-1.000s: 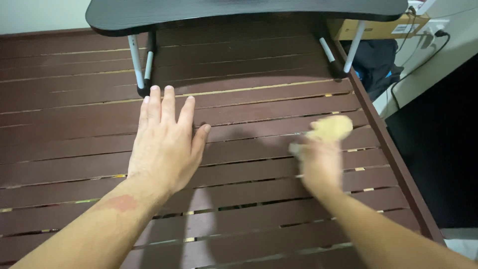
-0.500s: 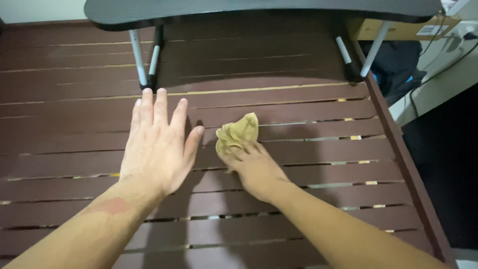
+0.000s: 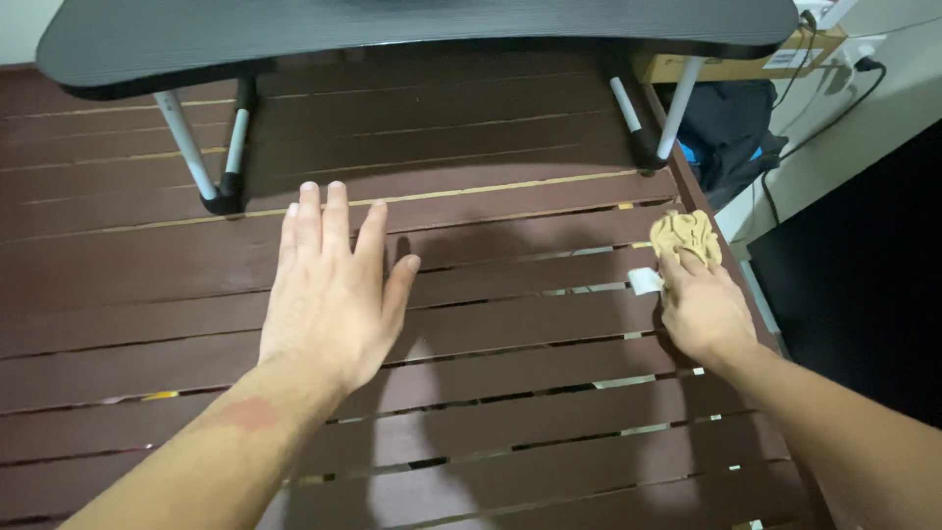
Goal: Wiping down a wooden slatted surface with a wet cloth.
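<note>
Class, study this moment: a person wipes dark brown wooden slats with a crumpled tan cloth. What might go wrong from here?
1. The crumpled tan cloth sits at the slatted frame's right edge; it might slide off.
2. Gaps between the dark brown wooden slats could catch cloth or fingertips.
3. The left hand presses flat; a slat may flex.

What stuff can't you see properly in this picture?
All in the head view:
- Yellow cloth: its near part is covered by the right hand.
- Slats under the flat left hand: hidden by it.
- Black lap table: far side cut off by the top edge.
- Cardboard box: mostly behind the table.
</note>
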